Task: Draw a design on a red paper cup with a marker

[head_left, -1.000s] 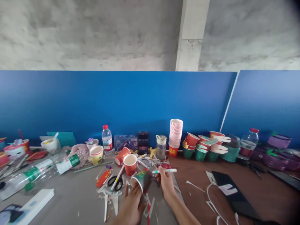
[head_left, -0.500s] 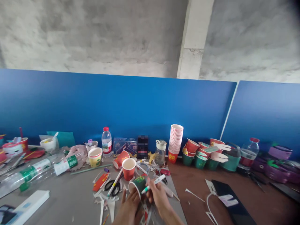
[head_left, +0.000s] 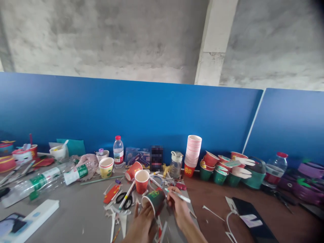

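My left hand (head_left: pixel 141 224) grips a dark green paper cup (head_left: pixel 154 201) lying on its side, its open mouth turned toward me and to the left. My right hand (head_left: pixel 178 207) holds a white marker pen (head_left: pixel 178 195) with its tip at the cup's bottom end. Both hands hover low over a grey mat (head_left: pixel 76 216) strewn with paper scraps. A red paper cup (head_left: pixel 141 181) stands upright just behind the green one, with black scissors (head_left: pixel 125 199) to its left.
A tall stack of red paper cups (head_left: pixel 192 152) and several red and green cups (head_left: pixel 222 164) line the blue partition (head_left: pixel 152 114). Plastic bottles (head_left: pixel 50 177) lie at left. A water bottle (head_left: pixel 118 152), a yellow cup (head_left: pixel 106 167) and a black tablet (head_left: pixel 253 221) are nearby.
The marker swung from pointing left over the cup to pointing right, with the right hand now at the cup's bottom. The view shifted slightly; the left hand kept its hold.
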The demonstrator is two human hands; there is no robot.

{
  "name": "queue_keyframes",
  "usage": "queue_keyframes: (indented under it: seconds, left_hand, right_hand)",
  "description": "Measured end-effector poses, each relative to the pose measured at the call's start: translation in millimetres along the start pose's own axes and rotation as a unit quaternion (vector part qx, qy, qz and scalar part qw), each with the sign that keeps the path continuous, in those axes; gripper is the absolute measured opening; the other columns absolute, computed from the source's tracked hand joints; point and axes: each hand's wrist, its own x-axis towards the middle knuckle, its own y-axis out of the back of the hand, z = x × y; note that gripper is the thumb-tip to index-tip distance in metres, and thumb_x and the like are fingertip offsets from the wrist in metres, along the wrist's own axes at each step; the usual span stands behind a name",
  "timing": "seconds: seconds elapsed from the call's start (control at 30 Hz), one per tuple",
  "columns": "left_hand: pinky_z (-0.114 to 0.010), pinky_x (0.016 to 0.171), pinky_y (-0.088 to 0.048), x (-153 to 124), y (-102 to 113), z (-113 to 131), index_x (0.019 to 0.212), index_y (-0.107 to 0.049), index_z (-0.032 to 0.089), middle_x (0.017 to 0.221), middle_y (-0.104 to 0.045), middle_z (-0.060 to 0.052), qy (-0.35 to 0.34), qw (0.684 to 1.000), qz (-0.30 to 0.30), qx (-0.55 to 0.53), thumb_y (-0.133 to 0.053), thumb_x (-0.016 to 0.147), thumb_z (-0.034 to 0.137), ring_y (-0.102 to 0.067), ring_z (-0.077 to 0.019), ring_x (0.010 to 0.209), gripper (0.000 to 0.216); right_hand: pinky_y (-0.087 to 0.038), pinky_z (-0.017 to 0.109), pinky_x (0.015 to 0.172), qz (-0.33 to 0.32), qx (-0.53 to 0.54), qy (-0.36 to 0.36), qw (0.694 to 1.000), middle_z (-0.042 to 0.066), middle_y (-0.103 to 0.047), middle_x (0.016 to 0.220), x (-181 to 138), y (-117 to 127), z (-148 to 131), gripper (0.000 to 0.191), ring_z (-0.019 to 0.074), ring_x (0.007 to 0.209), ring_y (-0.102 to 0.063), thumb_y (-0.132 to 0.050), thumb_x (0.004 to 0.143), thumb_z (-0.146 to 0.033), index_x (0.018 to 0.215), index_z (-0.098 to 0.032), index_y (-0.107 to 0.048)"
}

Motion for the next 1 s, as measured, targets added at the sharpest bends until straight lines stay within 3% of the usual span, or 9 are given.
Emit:
queue_keyframes:
  seconds: [0.17,0.37,0.57,0.7,0.73,0.9,1.0]
  left_hand:
    - [-0.054,0.109,-0.006,-2.7,5.0,7.3,0.133,-0.032,0.027,0.137,-0.045,-0.003,0.027,0.999,0.033,-0.020,-0.047,0.075,0.020,-0.034,-0.0222,0.129,0.061]
    - [-0.060,0.106,-0.004,-3.3,4.4,3.7,0.126,-0.042,0.033,0.137,-0.045,0.000,-0.009,1.000,0.027,-0.005,-0.048,0.079,0.032,-0.031,-0.0254,0.130,0.048]
    - [-0.055,0.108,-0.004,-3.6,8.1,11.4,0.134,-0.035,0.027,0.141,-0.037,-0.004,0.045,0.999,0.008,-0.001,-0.049,0.076,0.026,-0.021,-0.0266,0.134,0.060]
    - [-0.058,0.107,0.000,-3.7,10.6,12.8,0.132,-0.036,0.032,0.141,-0.039,0.000,0.017,1.000,0.022,-0.001,-0.047,0.075,0.023,-0.023,-0.0252,0.134,0.059]
    - [-0.058,0.107,0.000,-3.7,10.8,12.8,0.132,-0.036,0.032,0.140,-0.039,0.000,0.018,1.000,0.025,0.000,-0.046,0.075,0.022,-0.025,-0.0245,0.133,0.059]
    - [-0.058,0.108,-0.002,-5.2,13.3,16.4,0.135,-0.034,0.025,0.141,-0.039,-0.005,0.035,0.999,0.001,-0.004,-0.048,0.074,0.024,-0.023,-0.0265,0.134,0.062]
    - [-0.057,0.108,-0.005,-6.4,15.1,19.3,0.133,-0.038,0.024,0.139,-0.041,-0.006,0.031,0.999,0.010,-0.004,-0.049,0.074,0.026,-0.024,-0.0279,0.133,0.060]
  right_hand:
    - [-0.025,0.022,0.043,-0.045,0.009,-0.012,0.999,-0.003,-0.048,0.048,-2.4,-1.6,-2.4,0.027,0.0105,0.043,-0.037,-0.057,0.069,-0.045,0.066,-0.018,-0.057]
    - [-0.017,0.022,0.042,-0.087,-0.012,-0.048,0.995,-0.005,-0.041,0.040,-5.1,-2.1,6.3,0.033,0.0083,0.039,-0.030,-0.056,0.069,-0.049,0.065,-0.016,-0.058]
    - [-0.016,0.023,0.042,0.009,-0.034,0.003,0.999,-0.005,-0.042,0.043,0.3,2.0,4.9,0.029,0.0082,0.040,-0.029,-0.062,0.065,-0.046,0.061,-0.018,-0.056]
    - [-0.016,0.022,0.041,-0.117,-0.020,-0.053,0.991,-0.005,-0.043,0.041,-8.0,-6.6,6.0,0.034,0.0073,0.038,-0.029,-0.059,0.067,-0.050,0.067,-0.016,-0.058]
    - [-0.016,0.022,0.041,-0.121,-0.024,-0.057,0.991,-0.005,-0.044,0.041,-8.1,-7.2,5.7,0.035,0.0070,0.037,-0.029,-0.060,0.067,-0.051,0.068,-0.016,-0.059]
    - [-0.016,0.021,0.040,0.019,-0.039,-0.029,0.999,-0.005,-0.041,0.041,-2.0,-0.2,0.7,0.036,0.0063,0.037,-0.029,-0.063,0.062,-0.051,0.056,-0.017,-0.053]
    - [-0.018,0.021,0.040,-0.033,-0.033,-0.045,0.998,-0.005,-0.041,0.041,-7.5,-4.7,1.1,0.036,0.0069,0.038,-0.031,-0.061,0.064,-0.053,0.059,-0.017,-0.054]
